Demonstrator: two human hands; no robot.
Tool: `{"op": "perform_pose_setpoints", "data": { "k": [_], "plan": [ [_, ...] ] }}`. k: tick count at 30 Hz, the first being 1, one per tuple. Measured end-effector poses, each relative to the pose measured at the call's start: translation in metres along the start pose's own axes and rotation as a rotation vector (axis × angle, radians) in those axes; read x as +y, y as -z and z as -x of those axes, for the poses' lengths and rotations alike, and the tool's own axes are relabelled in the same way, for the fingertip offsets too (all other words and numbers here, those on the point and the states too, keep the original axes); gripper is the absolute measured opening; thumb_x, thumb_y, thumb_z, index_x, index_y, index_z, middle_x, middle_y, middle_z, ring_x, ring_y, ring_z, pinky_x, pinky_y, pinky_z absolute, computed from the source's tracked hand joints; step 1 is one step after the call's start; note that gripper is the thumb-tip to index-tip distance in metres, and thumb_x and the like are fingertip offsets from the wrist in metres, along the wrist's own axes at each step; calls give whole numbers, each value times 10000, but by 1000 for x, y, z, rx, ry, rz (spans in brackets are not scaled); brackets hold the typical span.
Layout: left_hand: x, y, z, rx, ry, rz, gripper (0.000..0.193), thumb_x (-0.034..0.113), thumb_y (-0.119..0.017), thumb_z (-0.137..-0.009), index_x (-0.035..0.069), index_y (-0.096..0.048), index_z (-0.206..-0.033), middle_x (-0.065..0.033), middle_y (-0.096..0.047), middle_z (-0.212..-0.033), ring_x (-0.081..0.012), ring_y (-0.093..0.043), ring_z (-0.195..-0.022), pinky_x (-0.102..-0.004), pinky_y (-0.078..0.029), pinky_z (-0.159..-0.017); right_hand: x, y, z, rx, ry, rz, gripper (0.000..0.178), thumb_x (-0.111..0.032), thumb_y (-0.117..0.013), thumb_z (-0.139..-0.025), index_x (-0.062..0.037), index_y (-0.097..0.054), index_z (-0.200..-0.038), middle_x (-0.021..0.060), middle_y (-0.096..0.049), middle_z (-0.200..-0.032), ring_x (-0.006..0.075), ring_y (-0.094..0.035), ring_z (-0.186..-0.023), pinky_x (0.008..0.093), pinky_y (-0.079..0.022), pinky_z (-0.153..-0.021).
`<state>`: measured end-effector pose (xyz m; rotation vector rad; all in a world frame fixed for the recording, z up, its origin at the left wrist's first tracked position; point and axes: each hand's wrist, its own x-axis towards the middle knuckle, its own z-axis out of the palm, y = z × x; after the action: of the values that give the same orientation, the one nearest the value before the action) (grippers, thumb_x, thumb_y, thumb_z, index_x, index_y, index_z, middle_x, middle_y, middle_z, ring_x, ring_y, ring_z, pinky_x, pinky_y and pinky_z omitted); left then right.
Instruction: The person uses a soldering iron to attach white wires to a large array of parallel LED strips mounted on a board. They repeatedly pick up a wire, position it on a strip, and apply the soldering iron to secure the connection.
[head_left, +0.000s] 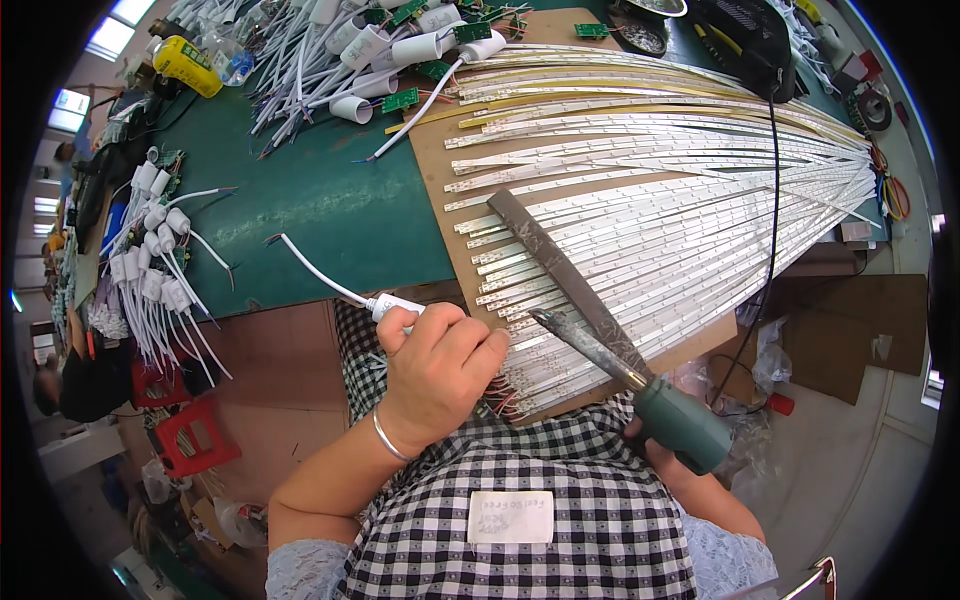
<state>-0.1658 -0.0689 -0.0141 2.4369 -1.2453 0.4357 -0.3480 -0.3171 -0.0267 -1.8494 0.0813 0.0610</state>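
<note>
Left hand (pixel 440 365) closed on a white cylindrical end cap (pixel 392 305), fingers wrapped round it at the near edge of the green bench (pixel 335 200), its white cable (pixel 322 272) pointing away to the left. Right hand (pixel 655 455) lies behind the green handle of a soldering iron (pixel 660 402) (mostly hidden, so its grip cannot be told), the iron's tip above the fanned light strips (pixel 620 215). A dark flat bar (pixel 560 270) lies slantwise across the strips, which rest on a brown board (pixel 437 180).
</note>
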Motion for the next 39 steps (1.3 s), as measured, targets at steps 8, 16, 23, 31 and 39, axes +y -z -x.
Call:
{"op": "perform_pose_setpoints", "data": {
  "k": [8, 16, 23, 31, 39],
  "plan": [
    [0, 0, 0, -20, 0, -8, 155, 133, -673, -697, 155, -680, -850, 68, -564, -796, -130, -538, -811, -384, -261, -808, -3, -3, 3, 0, -51, -66, 394, -66, -673, -833, 34, -528, -1185, 93, -630, -1066, 156, -618, -952, 255, -489, -834],
    [-1, 2, -3, -48, -6, -8, 183, 121, -698, -687, 159, -692, -866, 69, -566, -800, -133, -534, -807, -384, -259, -805, 23, -8, 15, -26, -186, -927, 649, -250, -769, -788, 54, -454, -1267, 154, -584, -1171, 214, -606, -1036, 318, -496, -901],
    [-1, 2, -2, -43, 2, -14, 179, 124, -696, -690, 166, -691, -864, 73, -563, -800, -133, -533, -810, -381, -259, -808, -2, -18, -6, 127, -108, -397, 331, -279, -636, -855, 1, -616, -1030, 80, -652, -853, 193, -626, -795, 309, -487, -745],
    [0, 2, -2, -35, 7, -5, 182, 118, -698, -681, 157, -689, -859, 70, -568, -800, -135, -535, -811, -382, -262, -807, -7, -16, -9, 100, -21, -132, 320, -264, -623, -868, 14, -601, -1025, 90, -637, -878, 181, -628, -775, 296, -495, -706],
    [0, 2, -2, -32, 2, -5, 174, 113, -694, -683, 150, -689, -853, 67, -569, -796, -135, -537, -808, -386, -258, -809, -1, 1, 4, -4, -33, 72, 326, -100, -646, -854, -2, -575, -1157, 114, -631, -1053, 230, -620, -937, 311, -489, -819]
  ]
}}
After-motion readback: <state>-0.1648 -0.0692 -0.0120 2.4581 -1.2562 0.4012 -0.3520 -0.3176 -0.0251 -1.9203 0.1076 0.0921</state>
